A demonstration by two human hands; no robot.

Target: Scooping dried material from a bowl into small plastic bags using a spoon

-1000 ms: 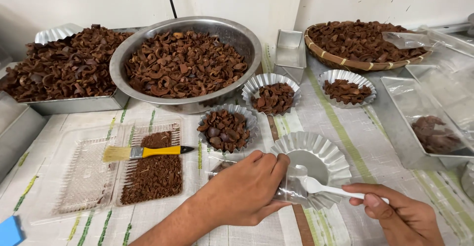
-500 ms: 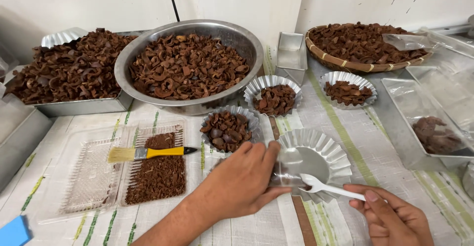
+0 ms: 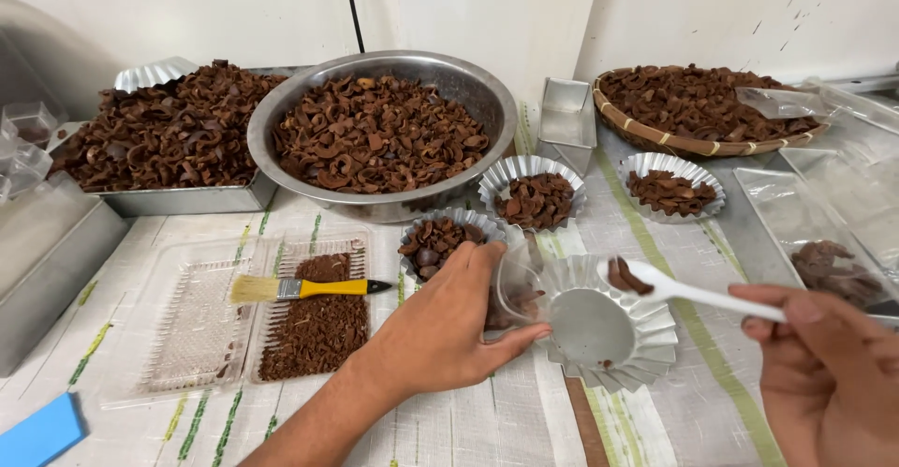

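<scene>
While gripping a small clear plastic container (image 3: 518, 284) between thumb and curled fingers, left hand (image 3: 448, 331) low in the middle, forearm running off the bottom edge. Container tipped on its side, mouth against the near rim of a fluted foil cup (image 3: 609, 331), a few brown pieces seemingly inside, though hard to tell through the plastic. Foil cup almost bare, shiny base showing, a few crumbs on its near side. At lower right, right hand (image 3: 829, 373) pinched shut on the handle of a white plastic spoon (image 3: 688, 291), bowl raised over the foil cup's far rim and carrying a few dark brown shell pieces (image 3: 626, 278).

Just behind the left hand, another foil cup of brown shells (image 3: 440, 240); two more filled cups (image 3: 536, 197) further back. Beyond these, a large steel bowl (image 3: 379, 134) heaped with curled brown shell pieces, a steel tray (image 3: 169, 139) of the same to its left, a woven basket (image 3: 698, 106) of them at far right. Left of the hand, a clear ridged plastic tray (image 3: 192, 322) with brown crumbs and a yellow-handled brush (image 3: 304, 288) lying across it.
</scene>
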